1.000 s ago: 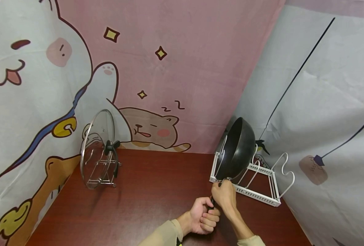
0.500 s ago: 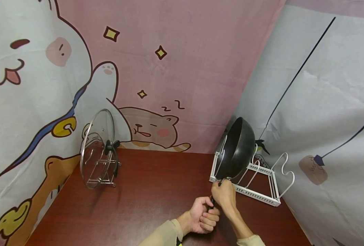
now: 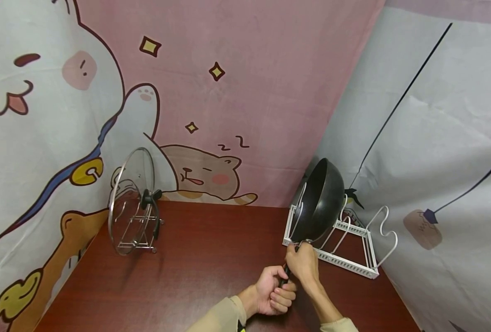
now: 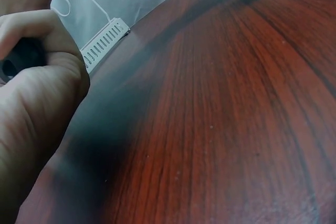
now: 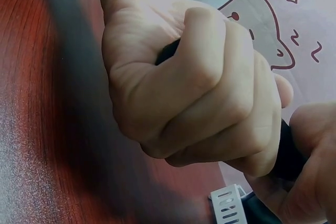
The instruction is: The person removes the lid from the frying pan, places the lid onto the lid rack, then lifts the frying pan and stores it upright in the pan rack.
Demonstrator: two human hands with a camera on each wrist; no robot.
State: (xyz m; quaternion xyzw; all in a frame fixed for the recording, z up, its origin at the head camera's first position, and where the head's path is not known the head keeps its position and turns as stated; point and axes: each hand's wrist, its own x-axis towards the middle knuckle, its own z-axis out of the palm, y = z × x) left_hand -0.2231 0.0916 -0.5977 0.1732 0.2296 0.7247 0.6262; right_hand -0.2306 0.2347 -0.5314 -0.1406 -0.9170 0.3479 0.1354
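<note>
A dark wok stands tilted on its side in a white rack at the right of the table in the head view. Its black handle points toward me. My right hand grips the handle close to the wok. Lower down, near the handle's end, my left hand has its fingers curled round it. The left wrist view shows the end of the handle inside that fist. In the right wrist view, a short stretch of black handle shows between both hands.
At the table's left, a glass lid with a black knob leans upright in a small wire rack. White wire hooks rise from the right end of the white rack. Printed cloth walls border the brown table.
</note>
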